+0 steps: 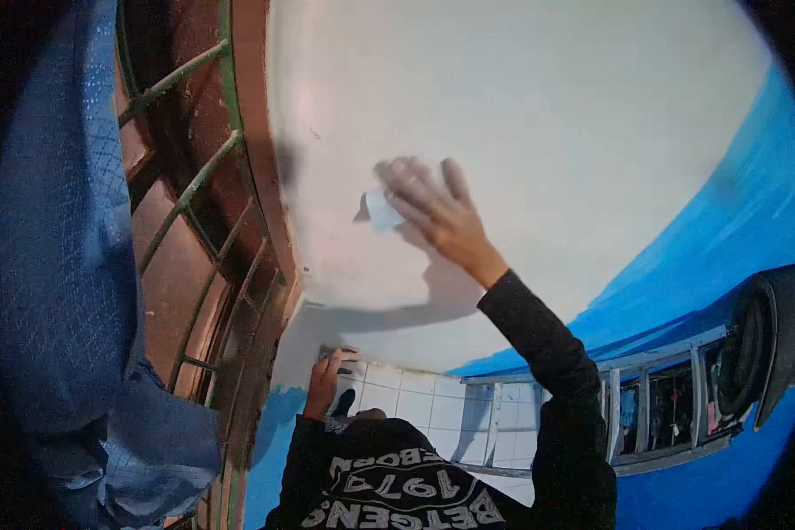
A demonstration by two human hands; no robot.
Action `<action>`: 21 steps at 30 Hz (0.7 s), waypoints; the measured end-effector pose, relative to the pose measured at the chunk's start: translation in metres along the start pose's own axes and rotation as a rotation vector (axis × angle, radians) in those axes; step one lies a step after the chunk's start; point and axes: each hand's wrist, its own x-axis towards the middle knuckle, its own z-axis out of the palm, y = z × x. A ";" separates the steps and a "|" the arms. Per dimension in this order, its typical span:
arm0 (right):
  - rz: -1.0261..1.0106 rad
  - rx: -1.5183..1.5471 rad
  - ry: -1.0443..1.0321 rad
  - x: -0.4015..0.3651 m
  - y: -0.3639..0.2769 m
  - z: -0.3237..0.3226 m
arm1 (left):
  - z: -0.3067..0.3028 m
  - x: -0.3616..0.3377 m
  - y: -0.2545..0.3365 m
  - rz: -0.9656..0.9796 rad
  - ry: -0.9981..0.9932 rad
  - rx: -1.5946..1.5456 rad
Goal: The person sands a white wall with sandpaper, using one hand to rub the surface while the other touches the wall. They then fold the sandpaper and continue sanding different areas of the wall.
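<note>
My right hand (446,221) is spread against the off-white wall (539,115), its fingers blurred by motion. Under them a small pale, bluish-white piece of sheet or cloth (382,212) is pressed to the wall, one edge showing past the fingers. Lower down, my left hand (327,378) is close to the wall's bottom part, above the white floor tiles, fingers stretched out to the right. Nothing plainly shows in it.
A window with green metal bars (208,168) and a brown frame runs along the left, beside a blue curtain (71,265). At the right are a blue-painted wall section (707,230), a wooden ladder-like frame (643,411) and a hanging dark object (764,340).
</note>
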 end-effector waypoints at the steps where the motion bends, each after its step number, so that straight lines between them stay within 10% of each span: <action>1: -0.048 -0.060 -0.070 -0.004 -0.008 0.009 | 0.001 0.002 -0.002 0.005 -0.002 -0.002; 10: 0.135 -0.218 0.271 0.031 0.038 -0.056 | 0.003 0.007 -0.003 0.057 -0.067 -0.061; 15: -0.115 -0.054 -0.065 0.014 0.007 -0.019 | 0.007 0.004 0.005 0.069 -0.088 -0.056; 21: 0.026 -0.193 0.258 0.034 0.042 -0.053 | 0.000 0.002 -0.011 0.281 0.041 0.383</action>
